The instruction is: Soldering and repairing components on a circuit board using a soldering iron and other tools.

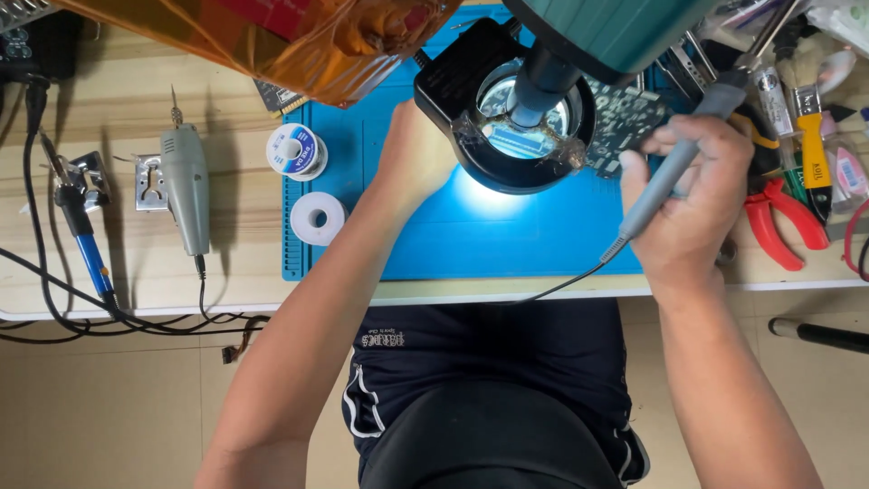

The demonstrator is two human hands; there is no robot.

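Note:
My right hand (692, 195) grips a grey pen-shaped soldering tool (674, 167) whose cable runs off the table's front edge; its tip points up toward a dark circuit board (625, 122) on the blue work mat (507, 235). My left hand (418, 149) reaches under the black ring light (453, 91) of a microscope, and its fingers are hidden there. The teal microscope body (615, 32) hangs over the board. The ring light throws a bright spot on the mat.
Two solder spools (297, 150) (318, 217) lie at the mat's left edge. A grey rotary tool (186, 186) and a blue-handled iron (86, 244) lie further left with cables. Red pliers (778, 222), a brush and tubes crowd the right. Orange film (299, 41) hangs above.

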